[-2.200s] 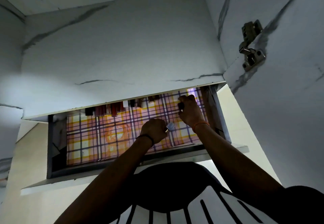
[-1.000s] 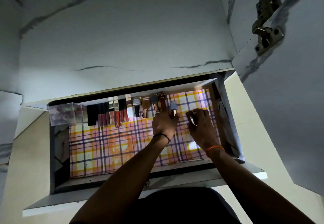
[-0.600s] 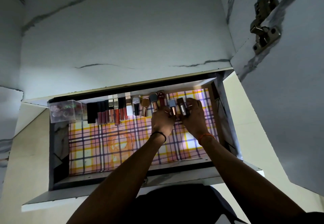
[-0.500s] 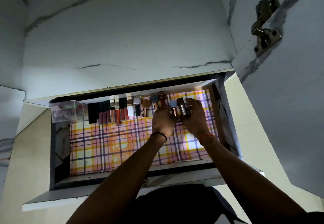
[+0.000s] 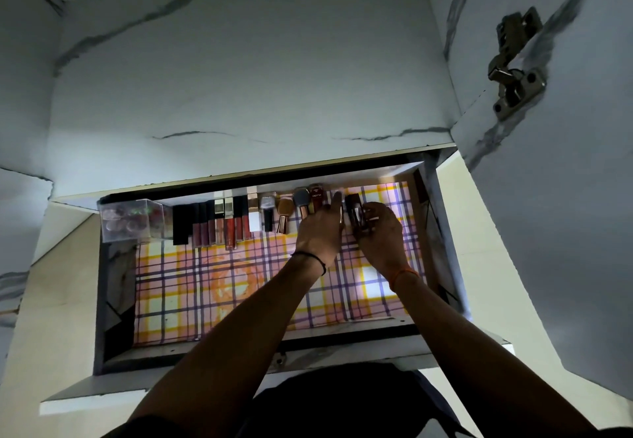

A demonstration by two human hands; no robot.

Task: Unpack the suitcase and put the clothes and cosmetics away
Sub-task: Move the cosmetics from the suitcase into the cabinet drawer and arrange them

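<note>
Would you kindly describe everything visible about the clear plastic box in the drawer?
The clear plastic box is a see-through cube with glossy walls, seemingly hard plastic. Round, pale items show through it, with hints of green and red; what they are cannot be told. It sits at the back left corner of the open drawer, at the left end of the row of cosmetics, next to a black tube. Neither hand touches it.

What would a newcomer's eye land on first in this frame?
Probably the bright plaid liner on the floor of the open drawer. Next, the row of cosmetics along its far edge, where the left hand and right hand meet around a dark bottle at the right end.
</note>
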